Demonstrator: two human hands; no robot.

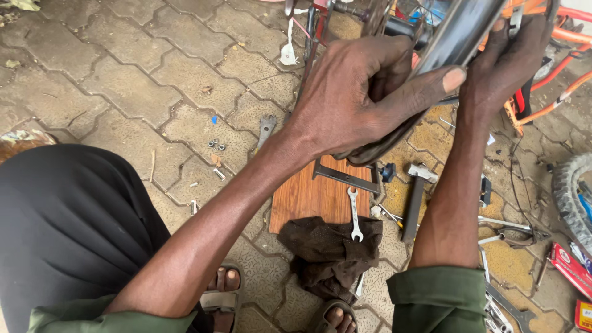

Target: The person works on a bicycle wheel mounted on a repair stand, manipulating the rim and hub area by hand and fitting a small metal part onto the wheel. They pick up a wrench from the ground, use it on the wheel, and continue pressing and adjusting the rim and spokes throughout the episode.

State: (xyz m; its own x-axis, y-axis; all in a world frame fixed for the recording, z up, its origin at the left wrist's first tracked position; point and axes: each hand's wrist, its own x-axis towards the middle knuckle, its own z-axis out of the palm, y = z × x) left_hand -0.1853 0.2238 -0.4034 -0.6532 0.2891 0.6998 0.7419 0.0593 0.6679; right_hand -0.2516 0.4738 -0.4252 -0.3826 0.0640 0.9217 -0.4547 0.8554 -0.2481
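While a dark rag [330,253] and a small wrench [354,214] lie near on a wooden board [308,197], farther off the left hand [361,95] and right hand [509,58] clamp the curved metal mudguard [453,40] between them.

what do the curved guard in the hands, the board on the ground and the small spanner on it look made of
Curved guard: likely painted or polished metal; dark, glossy, thin, with bright reflections.
Board: wood or wood-look laminate; reddish brown with straight grain lines.
Small spanner: bare steel; silvery, bright, open-ended.
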